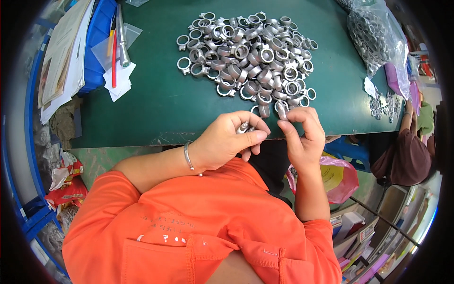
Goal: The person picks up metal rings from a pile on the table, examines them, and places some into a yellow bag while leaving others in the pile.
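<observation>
At the front edge of the table, my right hand [306,137] pinches a grey metal ring [282,110] between thumb and fingers, with the ring upright next to the pile. My left hand [226,140] is curled around a slim silver cylindrical thing [243,127]; only its end shows between the thumb and fingers, so its exact kind cannot be made out. Just beyond both hands lies a wide heap of metal rings [253,57], each with a small lug on its side. A bracelet [188,156] circles my left wrist.
The green table [151,106] bears a blue bin [100,47] with papers at left, beside a red pen [114,61] and a metal rod [122,40]. At right are a plastic bag of small parts [373,35] and loose metal pieces [385,105]. Another person [402,158] sits beyond.
</observation>
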Motion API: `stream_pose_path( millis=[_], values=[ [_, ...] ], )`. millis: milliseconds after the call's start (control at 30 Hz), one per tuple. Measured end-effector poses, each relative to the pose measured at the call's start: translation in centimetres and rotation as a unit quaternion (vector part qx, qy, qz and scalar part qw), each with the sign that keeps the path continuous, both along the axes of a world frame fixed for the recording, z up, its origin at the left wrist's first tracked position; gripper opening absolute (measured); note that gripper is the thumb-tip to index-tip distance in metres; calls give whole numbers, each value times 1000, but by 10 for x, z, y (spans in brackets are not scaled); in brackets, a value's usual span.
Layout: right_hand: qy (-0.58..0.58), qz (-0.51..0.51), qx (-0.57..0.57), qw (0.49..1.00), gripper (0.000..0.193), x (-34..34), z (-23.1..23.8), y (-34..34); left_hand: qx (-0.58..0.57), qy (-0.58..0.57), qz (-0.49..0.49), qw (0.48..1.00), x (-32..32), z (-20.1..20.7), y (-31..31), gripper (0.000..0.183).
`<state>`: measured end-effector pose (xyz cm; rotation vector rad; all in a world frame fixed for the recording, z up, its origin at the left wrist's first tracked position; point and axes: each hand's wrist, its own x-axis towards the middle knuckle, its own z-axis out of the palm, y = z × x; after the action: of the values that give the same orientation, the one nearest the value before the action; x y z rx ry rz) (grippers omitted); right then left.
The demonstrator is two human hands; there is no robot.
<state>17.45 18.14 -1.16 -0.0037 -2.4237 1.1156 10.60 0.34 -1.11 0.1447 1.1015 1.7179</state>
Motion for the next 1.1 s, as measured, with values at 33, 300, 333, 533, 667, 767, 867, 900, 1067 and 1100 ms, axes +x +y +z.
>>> stream_pose_path(
  millis=[33, 300, 333, 533, 667, 767, 867, 900, 1067, 1100],
  values=[
    [-8, 2, -65, 998, 15, 4, 0, -2, -10, 18, 5, 1000, 0, 1, 1, 15],
    [25, 84, -11, 996, 14, 14, 2, -8, -9, 106, 28, 994, 0, 3, 6, 8],
    [36, 86, 2, 996, 13, 14, 1, -9, -15, 133, 35, 990, 0, 2, 6, 7],
    [-109, 35, -426, 898, 14, 24, 6, -16, 62, 416, 96, 902, 1, -12, 10, 6],
    [-56, 80, -420, 902, 20, 24, 0, -16, 55, 421, 64, 903, 2, -13, 8, 17],
    [64, 62, -197, 976, 23, 28, -1, -18, 2, 99, 34, 994, 5, 4, 5, 24],
    [74, 199, -27, 977, 17, 18, 16, -18, 47, -246, 20, 968, 2, 9, 2, 23],
    [74, 214, -11, 974, 22, 19, 13, -17, 44, -236, 7, 971, 4, 3, 1, 21],
    [24, -26, 223, 974, 21, -1, 1, -3, 24, -145, -32, 989, 6, 1, 0, 11],
    [-7, -39, 264, 964, 19, -5, -2, 0, 21, -119, -35, 992, 4, 3, 0, 10]
  ],
)
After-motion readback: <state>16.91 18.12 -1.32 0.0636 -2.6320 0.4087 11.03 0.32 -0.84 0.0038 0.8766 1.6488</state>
